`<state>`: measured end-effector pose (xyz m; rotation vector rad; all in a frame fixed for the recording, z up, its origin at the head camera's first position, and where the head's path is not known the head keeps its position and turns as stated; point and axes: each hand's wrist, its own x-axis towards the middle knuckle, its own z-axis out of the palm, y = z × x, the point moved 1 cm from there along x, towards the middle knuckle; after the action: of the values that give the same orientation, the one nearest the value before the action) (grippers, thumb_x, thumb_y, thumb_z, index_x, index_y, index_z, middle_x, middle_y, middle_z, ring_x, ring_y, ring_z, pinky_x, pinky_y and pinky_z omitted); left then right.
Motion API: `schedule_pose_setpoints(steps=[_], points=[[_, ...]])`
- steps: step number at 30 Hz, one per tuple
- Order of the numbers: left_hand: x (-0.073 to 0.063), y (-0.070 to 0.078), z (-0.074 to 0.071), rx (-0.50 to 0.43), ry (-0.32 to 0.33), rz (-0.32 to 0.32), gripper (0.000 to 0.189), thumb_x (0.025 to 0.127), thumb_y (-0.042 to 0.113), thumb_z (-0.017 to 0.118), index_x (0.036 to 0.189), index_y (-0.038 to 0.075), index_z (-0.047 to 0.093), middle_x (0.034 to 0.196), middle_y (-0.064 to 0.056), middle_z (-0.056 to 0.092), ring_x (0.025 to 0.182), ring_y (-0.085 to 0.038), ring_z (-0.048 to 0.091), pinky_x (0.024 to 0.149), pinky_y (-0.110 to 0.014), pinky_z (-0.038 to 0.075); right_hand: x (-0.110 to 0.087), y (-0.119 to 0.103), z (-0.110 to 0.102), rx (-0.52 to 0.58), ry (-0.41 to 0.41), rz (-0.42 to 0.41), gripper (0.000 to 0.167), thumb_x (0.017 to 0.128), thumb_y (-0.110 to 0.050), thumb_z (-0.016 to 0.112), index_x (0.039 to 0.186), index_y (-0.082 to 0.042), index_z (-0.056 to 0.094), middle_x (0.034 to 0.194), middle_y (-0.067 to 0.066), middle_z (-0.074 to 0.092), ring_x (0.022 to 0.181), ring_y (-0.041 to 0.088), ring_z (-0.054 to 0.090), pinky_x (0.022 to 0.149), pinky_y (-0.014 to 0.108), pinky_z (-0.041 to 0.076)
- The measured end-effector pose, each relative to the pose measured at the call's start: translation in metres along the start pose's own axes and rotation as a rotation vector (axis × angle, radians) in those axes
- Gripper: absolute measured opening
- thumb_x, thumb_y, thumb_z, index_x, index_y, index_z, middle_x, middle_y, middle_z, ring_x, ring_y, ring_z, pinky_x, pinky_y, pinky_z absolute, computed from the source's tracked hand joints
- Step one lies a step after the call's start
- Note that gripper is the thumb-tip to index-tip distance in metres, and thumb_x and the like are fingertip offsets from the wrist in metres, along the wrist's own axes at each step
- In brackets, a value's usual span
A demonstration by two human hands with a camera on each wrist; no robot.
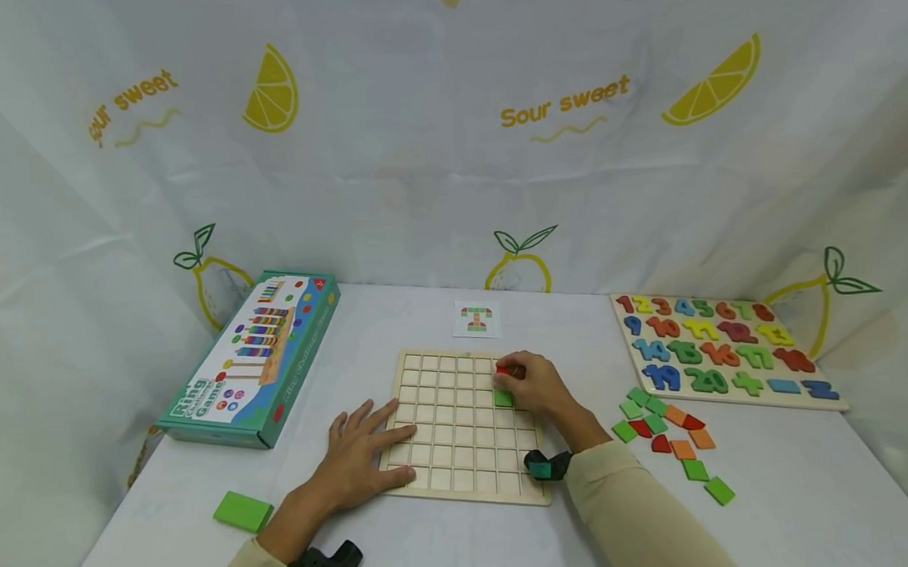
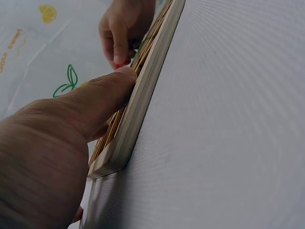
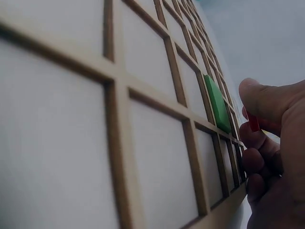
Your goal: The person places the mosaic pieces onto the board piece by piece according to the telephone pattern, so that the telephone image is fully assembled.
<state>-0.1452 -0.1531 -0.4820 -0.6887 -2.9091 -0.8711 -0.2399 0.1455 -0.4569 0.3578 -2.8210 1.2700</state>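
One red tile [image 3: 253, 123], pale wooden grid board [image 1: 462, 417]
Right hand [image 1: 533, 384] pinches the tile near a flat green square [image 1: 503, 398]; left hand [image 1: 356, 455] lies spread on the left edge.

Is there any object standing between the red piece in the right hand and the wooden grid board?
Nothing visible does: the right hand pinches the red piece close to the wooden grid board. The green tile occupies a cell nearby.

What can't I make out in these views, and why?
Red piece, right wrist view: full outline hidden by the right hand.
Pattern card, head view: exact shapes too small.
Box, head view: side lettering too small to read.
Left hand, left wrist view: cut off by the left edge.
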Motion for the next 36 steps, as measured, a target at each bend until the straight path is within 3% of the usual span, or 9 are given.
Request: schedule_pose_setpoints(steps=[5, 12, 22, 28, 36], points=[[-0.001, 0.000, 0.000, 0.002, 0.015, 0.009, 0.060, 0.079, 0.055, 0.073, 0.128, 0.021, 0.066, 0.151, -0.008, 0.037, 0.138, -0.043, 0.021, 0.102, -0.067, 0.007, 0.002, 0.003, 0.004, -0.058, -0.009, -0.013, 0.020, 0.087, -0.013, 0.073, 0.103, -0.001, 0.070, 0.093, 0.004, 0.062, 0.083, 0.021, 0.054, 0.076, 0.038, 0.045], [0.000, 0.000, -0.001, 0.001, -0.004, 0.001, 0.059, 0.080, 0.057, 0.070, 0.128, 0.023, 0.065, 0.152, -0.007, 0.036, 0.139, -0.043, 0.019, 0.102, -0.067, 0.005, 0.002, 0.001, 0.006, -0.139, -0.024, -0.072, 0.021, 0.086, -0.015, 0.073, 0.103, -0.002, 0.072, 0.091, 0.004, 0.059, 0.080, 0.020, 0.051, 0.073, 0.038, 0.044], [0.000, -0.002, 0.000, 0.004, 0.005, 0.011, 0.060, 0.079, 0.055, 0.072, 0.129, 0.022, 0.065, 0.152, -0.007, 0.035, 0.139, -0.043, 0.019, 0.102, -0.067, 0.006, 0.001, 0.005, 0.005, -0.119, -0.032, -0.084, 0.022, 0.088, -0.015, 0.071, 0.106, -0.002, 0.072, 0.096, 0.005, 0.062, 0.088, 0.023, 0.057, 0.079, 0.042, 0.047], [0.000, -0.003, 0.001, 0.010, 0.002, 0.010, 0.061, 0.079, 0.057, 0.071, 0.129, 0.023, 0.065, 0.152, -0.007, 0.035, 0.139, -0.043, 0.019, 0.102, -0.067, 0.006, -0.002, -0.002, -0.010, 0.008, -0.027, -0.061, 0.024, 0.092, -0.013, 0.066, 0.111, 0.001, 0.068, 0.097, 0.007, 0.062, 0.086, 0.024, 0.057, 0.072, 0.039, 0.048], [0.000, -0.002, 0.001, 0.004, -0.008, 0.007, 0.060, 0.079, 0.057, 0.071, 0.129, 0.024, 0.065, 0.153, -0.006, 0.034, 0.140, -0.042, 0.018, 0.102, -0.067, 0.005, -0.007, -0.023, -0.042, 0.001, 0.048, -0.205, 0.028, 0.091, -0.013, 0.068, 0.115, 0.002, 0.067, 0.101, 0.013, 0.064, 0.090, 0.028, 0.056, 0.076, 0.044, 0.048]])
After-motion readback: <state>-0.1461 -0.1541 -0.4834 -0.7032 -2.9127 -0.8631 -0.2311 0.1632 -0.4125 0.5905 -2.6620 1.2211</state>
